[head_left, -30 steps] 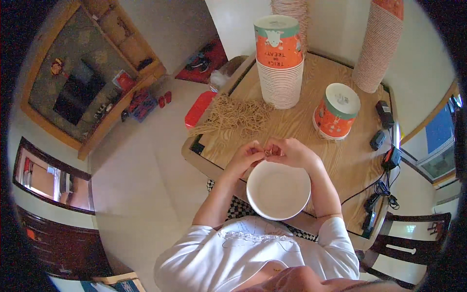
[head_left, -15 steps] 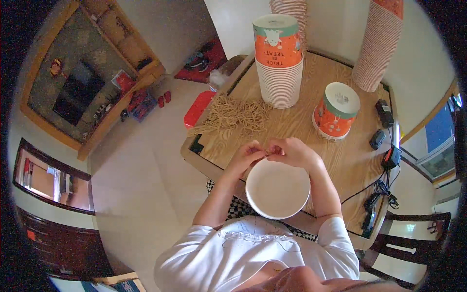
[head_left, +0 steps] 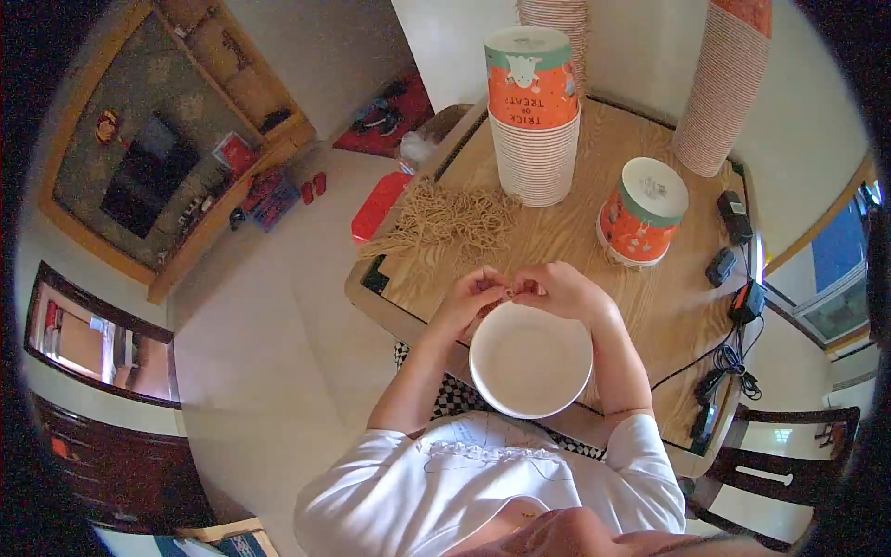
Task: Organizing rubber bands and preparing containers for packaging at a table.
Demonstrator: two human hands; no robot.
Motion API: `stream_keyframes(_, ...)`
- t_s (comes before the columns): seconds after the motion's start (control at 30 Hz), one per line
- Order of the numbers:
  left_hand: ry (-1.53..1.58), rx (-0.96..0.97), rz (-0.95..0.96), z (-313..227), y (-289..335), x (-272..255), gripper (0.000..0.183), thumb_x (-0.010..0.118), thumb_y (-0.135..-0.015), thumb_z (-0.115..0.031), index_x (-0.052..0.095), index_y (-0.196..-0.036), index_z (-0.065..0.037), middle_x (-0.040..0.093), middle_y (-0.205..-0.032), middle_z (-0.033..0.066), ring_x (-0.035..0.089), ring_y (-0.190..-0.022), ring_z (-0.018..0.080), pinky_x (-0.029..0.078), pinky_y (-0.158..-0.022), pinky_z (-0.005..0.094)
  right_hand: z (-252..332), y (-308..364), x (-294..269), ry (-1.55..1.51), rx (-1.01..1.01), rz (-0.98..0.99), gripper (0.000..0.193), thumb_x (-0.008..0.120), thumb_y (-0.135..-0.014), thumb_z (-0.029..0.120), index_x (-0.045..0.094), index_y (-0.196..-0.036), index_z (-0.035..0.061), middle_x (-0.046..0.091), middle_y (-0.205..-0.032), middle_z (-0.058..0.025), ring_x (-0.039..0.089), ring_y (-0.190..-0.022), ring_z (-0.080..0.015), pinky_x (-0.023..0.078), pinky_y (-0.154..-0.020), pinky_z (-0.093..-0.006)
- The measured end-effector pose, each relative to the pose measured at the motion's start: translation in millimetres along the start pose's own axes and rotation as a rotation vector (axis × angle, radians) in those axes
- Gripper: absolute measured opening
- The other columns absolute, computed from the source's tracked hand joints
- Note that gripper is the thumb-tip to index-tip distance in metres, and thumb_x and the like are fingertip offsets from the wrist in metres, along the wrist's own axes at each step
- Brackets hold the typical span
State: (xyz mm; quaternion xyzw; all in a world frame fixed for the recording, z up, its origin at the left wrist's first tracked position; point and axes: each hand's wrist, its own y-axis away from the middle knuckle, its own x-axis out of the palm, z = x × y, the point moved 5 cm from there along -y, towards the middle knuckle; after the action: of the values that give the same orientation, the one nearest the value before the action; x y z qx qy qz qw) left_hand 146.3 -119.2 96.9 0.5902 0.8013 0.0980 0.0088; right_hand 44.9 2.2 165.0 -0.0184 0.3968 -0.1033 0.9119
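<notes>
A white paper bucket [head_left: 531,360] stands at the table's near edge in front of me, its open mouth facing up. At its far rim my left hand [head_left: 471,302] and my right hand [head_left: 564,290] meet, fingertips pinched together. Between the fingertips shows a small bit of tan cord [head_left: 509,293]; most of it is hidden by the fingers. Just beyond my left hand lies a loose, tangled pile of tan cords [head_left: 455,220]. To the far right of my hands an orange and green bucket [head_left: 640,223] sits upside down.
Behind the pile rises a tall stack of upturned buckets [head_left: 534,139]; another stack [head_left: 722,93] leans at the back right. Black adapters [head_left: 720,266] and coiled cables [head_left: 729,360] line the right table edge. A red plastic thing [head_left: 379,209] sits at the left edge.
My fingertips have shifted slightly at the rim, and a little more of the tan cord shows between them. The bucket and the other things stay in place.
</notes>
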Motion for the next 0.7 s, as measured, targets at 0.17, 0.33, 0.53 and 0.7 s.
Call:
stream_keyframes(0.17, 0.143, -0.029, -0.102, -5.8, 2.8, 5.3, 0.014, 0.062, -0.087, -0.018, 0.058, -0.098, -0.010, 0.060, -0.085, -0.0032, 0.057, -0.076, 0.0053, 0.046, -0.063, 0.0196, 0.0, 1.0, -1.3, -0.003, 0.010, 0.027, 0.017, 0.064, -0.079, 0.020, 0.061, -0.090, 0.0066, 0.065, -0.076, -0.0124, 0.063, -0.069, -0.0290, 0.048, -0.062, -0.0384)
stream_keyframes(0.33, 0.082, -0.004, 0.013, -11.0, 3.3, 11.1, 0.018, 0.064, -0.086, -0.020, 0.058, -0.100, -0.009, 0.061, -0.087, -0.0018, 0.057, -0.077, 0.0066, 0.047, -0.064, 0.0210, -3.6, 2.8, -1.6, 0.018, -0.038, -0.018, 0.018, 0.063, -0.080, 0.020, 0.061, -0.091, 0.0062, 0.065, -0.077, -0.0138, 0.063, -0.071, -0.0313, 0.049, -0.063, -0.0392)
stream_keyframes(0.53, 0.066, 0.024, 0.053, -7.3, 1.9, 11.4, 0.021, 0.067, -0.083, -0.017, 0.058, -0.100, -0.008, 0.061, -0.088, -0.0005, 0.057, -0.078, 0.0075, 0.046, -0.064, 0.0207, -7.9, 1.9, -0.7, 0.021, -0.014, -0.031, 0.017, 0.062, -0.082, 0.020, 0.061, -0.091, 0.0056, 0.065, -0.078, -0.0148, 0.063, -0.073, -0.0330, 0.049, -0.064, -0.0401)
stream_keyframes(0.7, 0.063, 0.048, 0.091, -5.1, 0.7, 12.4, 0.026, 0.068, -0.081, -0.015, 0.057, -0.104, -0.007, 0.061, -0.091, 0.0010, 0.058, -0.082, 0.0092, 0.047, -0.068, 0.0225, -8.0, 1.2, 0.1, 0.061, -0.005, -0.038, 0.017, 0.061, -0.082, 0.020, 0.062, -0.092, 0.0053, 0.065, -0.078, -0.0148, 0.063, -0.073, -0.0334, 0.049, -0.064, -0.0401)
